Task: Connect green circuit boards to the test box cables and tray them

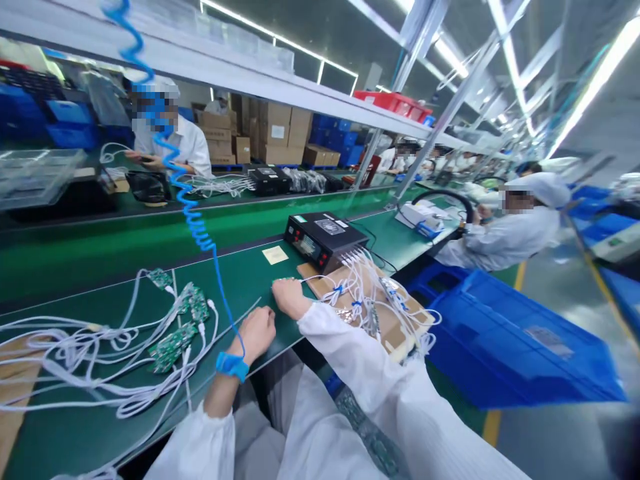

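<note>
My left hand (256,331), with a blue wrist strap (233,366) on its wrist, rests at the front edge of the green bench with its fingers curled; what they hold, if anything, is hidden. Close to its right, my right hand (290,297) is closed, and a small piece shows at its fingertips, too small to name. Green circuit boards (173,347) with white cables (75,353) lie left of my hands. Behind my right hand sits a black box with a display (325,240); white leads (357,267) run from it over a cardboard sheet (313,281).
A coiled blue cord (187,207) hangs down to the wrist strap. A yellow note (275,255) lies on the bench. At the right stands a large blue bin (510,340). Co-workers in white sit across the bench (195,147) and at the right (505,233).
</note>
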Tool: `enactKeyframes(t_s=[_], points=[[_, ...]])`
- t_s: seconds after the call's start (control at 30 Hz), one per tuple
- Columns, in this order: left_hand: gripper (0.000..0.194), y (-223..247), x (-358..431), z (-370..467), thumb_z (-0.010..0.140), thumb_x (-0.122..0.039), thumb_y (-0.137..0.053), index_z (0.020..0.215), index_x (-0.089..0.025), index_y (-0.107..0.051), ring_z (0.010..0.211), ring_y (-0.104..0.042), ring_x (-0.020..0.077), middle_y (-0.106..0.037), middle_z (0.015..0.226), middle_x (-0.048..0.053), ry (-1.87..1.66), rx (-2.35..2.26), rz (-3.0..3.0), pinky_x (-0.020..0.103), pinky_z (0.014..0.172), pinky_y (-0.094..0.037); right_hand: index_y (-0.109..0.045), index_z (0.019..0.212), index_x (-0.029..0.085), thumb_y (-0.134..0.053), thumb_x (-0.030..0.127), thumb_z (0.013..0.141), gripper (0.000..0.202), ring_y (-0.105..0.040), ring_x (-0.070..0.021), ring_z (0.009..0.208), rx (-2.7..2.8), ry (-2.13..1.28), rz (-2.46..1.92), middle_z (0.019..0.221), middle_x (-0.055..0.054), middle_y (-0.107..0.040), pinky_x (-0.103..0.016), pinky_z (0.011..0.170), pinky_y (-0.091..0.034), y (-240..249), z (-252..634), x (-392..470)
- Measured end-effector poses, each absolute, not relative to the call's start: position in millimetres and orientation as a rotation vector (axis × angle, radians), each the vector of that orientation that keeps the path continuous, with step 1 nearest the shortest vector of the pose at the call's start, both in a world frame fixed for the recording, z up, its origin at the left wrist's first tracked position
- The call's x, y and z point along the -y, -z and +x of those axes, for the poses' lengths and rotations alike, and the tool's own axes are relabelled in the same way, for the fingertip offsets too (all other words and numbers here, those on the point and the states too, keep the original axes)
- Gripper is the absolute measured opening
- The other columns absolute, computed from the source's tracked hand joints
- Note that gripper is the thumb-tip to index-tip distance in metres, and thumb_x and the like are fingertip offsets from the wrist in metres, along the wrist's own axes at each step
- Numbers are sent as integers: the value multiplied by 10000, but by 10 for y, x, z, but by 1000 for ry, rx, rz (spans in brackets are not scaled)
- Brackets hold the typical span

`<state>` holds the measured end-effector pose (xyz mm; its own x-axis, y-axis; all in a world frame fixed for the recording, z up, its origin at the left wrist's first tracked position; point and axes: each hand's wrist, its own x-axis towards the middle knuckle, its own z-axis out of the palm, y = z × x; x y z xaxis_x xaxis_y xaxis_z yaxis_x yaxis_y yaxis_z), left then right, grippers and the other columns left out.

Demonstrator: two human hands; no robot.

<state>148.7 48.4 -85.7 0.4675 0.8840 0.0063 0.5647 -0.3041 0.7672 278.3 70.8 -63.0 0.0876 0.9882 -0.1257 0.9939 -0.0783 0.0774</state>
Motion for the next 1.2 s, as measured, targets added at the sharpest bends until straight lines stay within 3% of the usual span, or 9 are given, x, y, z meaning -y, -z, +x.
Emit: enactKeyframes(t_s=[0.1, 0.2, 0.33, 0.53, 0.63, 0.7, 0.87, 1.0, 1.2], points=[[235, 1004, -736, 1832, 966, -261, -423, 884, -172, -625, 872, -730, 310, -702, 808, 166, -632, -1295, 1805, 397, 815, -521, -695, 1175, 90, -537, 162, 995, 249, -722, -277, 1124, -2107, 137, 2089, 1163, -201, -740, -359, 896, -560, 554, 2886, -746], [542, 1069, -978, 2068, 1027, -560, -257, 1003, -176, -639, 573, -682, 271, -682, 685, 113, -684, -1260, 1521, 389, 616, -525, -694, 1204, 112, -555, 197, 993, 267, -717, -285, 1139, -2159, 190, 1993, 1204, -179, -737, -368, 903, -569, 438, 3020, -742], [710, 1090, -1163, 2249, 928, -786, -347, 937, -173, -706, 475, -623, 239, -624, 536, 64, -617, -948, 1203, 354, 504, -485, -726, 1084, 75, -547, 194, 992, 234, -723, -316, 1092, -2255, 94, 1766, 1162, -206, -736, -398, 893, -569, 319, 3210, -726], [701, 1155, -1140, 2277, 890, -824, -406, 881, -199, -724, 447, -559, 219, -541, 454, 20, -777, -756, 1352, 336, 506, -426, -684, 1099, 23, -489, 266, 1040, 317, -682, -303, 1080, -2485, -130, 1282, 1167, -228, -703, -403, 920, -540, 273, 3462, -732], [647, 1218, -1103, 2266, 934, -778, -377, 701, -233, -639, 458, -525, 211, -476, 422, 11, -933, -840, 1463, 335, 530, -402, -664, 1090, 48, -411, 266, 1068, 335, -662, -271, 1043, -2582, -184, 1208, 1151, -197, -697, -396, 941, -512, 275, 3541, -761], [623, 1246, -1098, 2279, 946, -754, -383, 681, -234, -600, 472, -528, 207, -499, 456, 12, -980, -847, 1427, 336, 542, -413, -655, 1076, 65, -396, 249, 1072, 317, -652, -248, 998, -2646, -192, 1213, 1119, -177, -698, -385, 946, -495, 290, 3587, -802], [581, 1248, -1125, 2332, 902, -729, -477, 914, -179, -665, 540, -596, 208, -652, 658, 25, -1029, -737, 1258, 340, 571, -490, -649, 973, 99, -371, 202, 1078, 314, -626, -207, 913, -2775, -117, 1219, 1032, -139, -699, -336, 895, -471, 375, 3670, -920], [552, 1273, -1171, 2346, 880, -714, -478, 787, -192, -632, 602, -601, 221, -619, 603, 12, -1048, -743, 1265, 346, 627, -494, -627, 928, 121, -382, 211, 1081, 303, -603, -187, 831, -2804, 11, 1277, 949, -110, -695, -312, 822, -448, 464, 3686, -965], [545, 1345, -1243, 2348, 864, -725, -471, 637, -229, -465, 679, -512, 204, -560, 629, 8, -1089, -827, 1306, 342, 684, -397, -603, 920, 132, -413, 189, 1068, 248, -552, -153, 739, -2829, 249, 1403, 895, -81, -683, -281, 738, -402, 562, 3699, -1026]])
